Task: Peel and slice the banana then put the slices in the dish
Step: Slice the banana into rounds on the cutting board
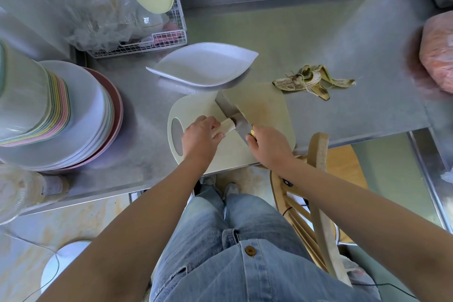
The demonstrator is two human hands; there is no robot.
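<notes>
– Steel first: the knife point(229, 108) is a broad one. Its blade stands on edge between the two hands and meets the free end of the banana point(224, 127).

– Where is the banana exactly?

– It lies peeled on the cutting board point(267, 108). The left hand point(198, 137) has its fingers curled round the near end and pins it down. The right hand point(268, 146) is closed round the knife handle, with a bit of yellow showing at the thumb.

– Which way does it run?

– Its long axis goes from the left hand towards the right hand, tilting a little away from the person. The bare end points at the blade, which crosses it roughly square.

– What could go wrong?

– Only a short stub shows beyond the left fingers, so they sit near the edge. If they don't creep back before each cut, I'd expect a nick. The flesh looks soft and slick, so hard pressing could squash it or make it roll, and the slices would come out ragged. Whether any slices lie behind the blade, I cannot tell.

– And the dish?

– The white dish point(203, 66) sits beyond both hands, just past the board's far edge and apart from the knife. Slices carried over on the blade could slide off onto the counter point(331, 39). The peel point(311, 79) lies beyond the right hand, out of the way.
</notes>
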